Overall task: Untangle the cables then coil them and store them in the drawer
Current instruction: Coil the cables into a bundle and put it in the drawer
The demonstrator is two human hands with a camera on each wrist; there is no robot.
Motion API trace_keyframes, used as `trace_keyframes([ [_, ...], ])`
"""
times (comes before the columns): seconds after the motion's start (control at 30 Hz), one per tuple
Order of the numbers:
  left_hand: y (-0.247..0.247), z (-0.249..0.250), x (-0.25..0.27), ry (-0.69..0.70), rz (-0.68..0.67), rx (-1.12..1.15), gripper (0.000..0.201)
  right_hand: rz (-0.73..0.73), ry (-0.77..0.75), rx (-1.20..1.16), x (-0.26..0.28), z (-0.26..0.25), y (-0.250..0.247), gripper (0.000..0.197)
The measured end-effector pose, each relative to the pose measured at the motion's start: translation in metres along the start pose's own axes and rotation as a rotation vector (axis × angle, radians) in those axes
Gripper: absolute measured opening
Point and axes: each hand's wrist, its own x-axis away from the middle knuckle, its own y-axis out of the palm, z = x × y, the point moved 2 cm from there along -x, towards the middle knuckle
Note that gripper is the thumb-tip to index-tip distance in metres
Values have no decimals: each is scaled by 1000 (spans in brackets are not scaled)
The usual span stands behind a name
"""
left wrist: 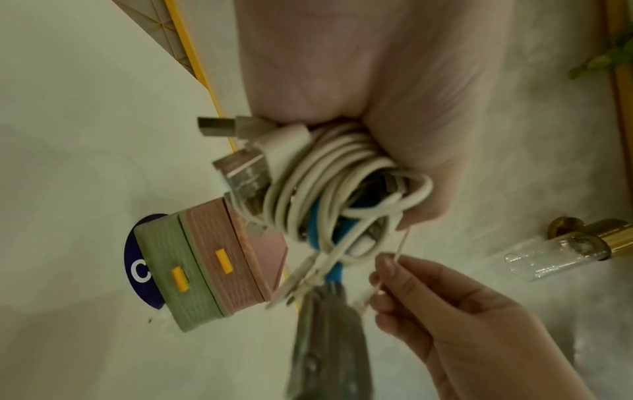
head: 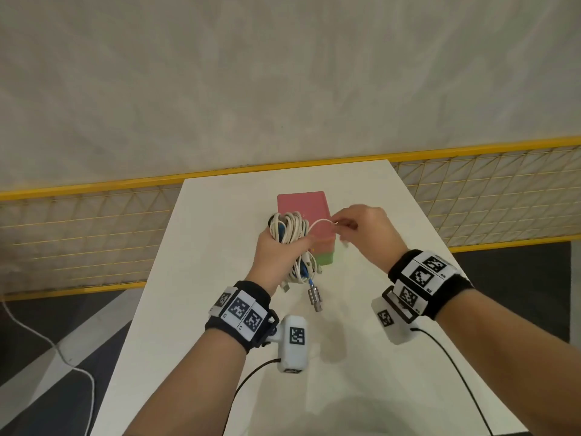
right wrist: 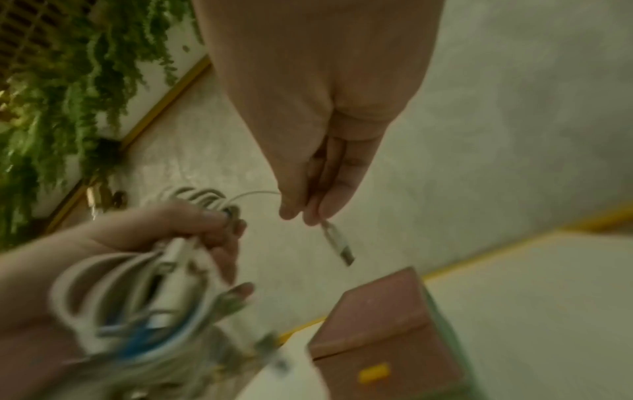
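Observation:
My left hand (head: 274, 250) grips a tangled bundle of white cables (head: 288, 231) with one blue cable (left wrist: 323, 230) among them, held above the table. USB plugs (left wrist: 240, 173) stick out of the bundle, and a metal connector (head: 314, 298) dangles below it. My right hand (head: 361, 229) pinches a thin white cable (head: 320, 222) drawn out of the bundle, and its small plug (right wrist: 339, 243) hangs below the fingertips. Just behind the hands stands a small drawer box (head: 306, 204), pink on top and green below, with both yellow-handled drawers (left wrist: 222, 261) closed.
The white table (head: 195, 278) is narrow, with its edges close on both sides. A blue round sticker (left wrist: 137, 259) lies under the box. A yellow mesh fence (head: 94, 231) runs behind the table. A loose white cord (head: 47, 341) lies on the floor at left.

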Motion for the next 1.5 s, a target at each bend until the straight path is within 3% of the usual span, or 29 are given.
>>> trace_keyframes([
  [0.13,5,-6,-5,26,114,41,29,-45,172,-408,12,-12,26,12],
  [0.3,1,-15,-10,42,150,9,39,-154,270,-557,17,-17,40,34],
  [0.43,-11,-21,-14,-11,-1,15,37,-291,366,-745,24,-14,34,51],
  [0.6,-12,-17,-22,41,-177,-141,30,-414,379,-754,33,4,31,54],
  [0.7,-12,-25,-39,99,-148,-332,30,-184,476,-876,36,24,34,46],
  [0.8,-17,-34,-59,143,-84,-572,32,31,621,-785,38,56,46,31],
  [0.9,-12,-43,-77,38,-161,-879,48,18,721,-648,38,83,70,40],
  [1.0,-3,-52,-82,-51,-259,-979,51,14,837,-629,32,99,102,55],
  [1.1,-7,-62,-83,-32,-315,-1209,81,-39,923,-677,19,102,135,68],
  [1.17,-15,-68,-79,-10,-341,-1345,96,-76,944,-746,8,101,153,57],
  [1.37,-23,-78,-70,0,-326,-1328,105,48,924,-805,0,117,173,36],
  [1.5,-23,-80,-69,-12,-327,-1303,105,111,914,-887,22,108,165,44],
])
